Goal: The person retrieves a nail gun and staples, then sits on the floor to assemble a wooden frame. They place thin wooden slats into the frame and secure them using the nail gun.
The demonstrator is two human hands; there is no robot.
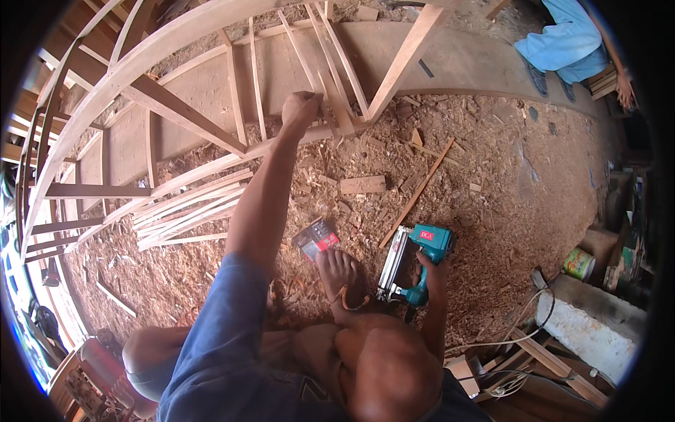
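Note:
My left arm reaches forward to the wooden frame (211, 165). There my left hand (301, 110) is closed at the lower end of a thin wooden slat (299, 50), just beside the frame's near rail; the fingertips are partly hidden. Several similar slats stand across the frame, and a wider wooden bar (408, 60) slants up at its right end. Down by my foot, my right hand (433, 276) is wrapped round the handle of a teal nail gun (433, 239), whose silver magazine side faces left. The gun is apart from the frame, low over the shavings.
Loose wooden strips (186, 214) lie in a pile left of my arm. A small box (316, 238) sits by my bare foot (338, 271). Wood shavings cover the floor. A thin stick (418, 190), a concrete block (587, 327) and cables are at right. Another person in blue trousers (562, 46) sits far right.

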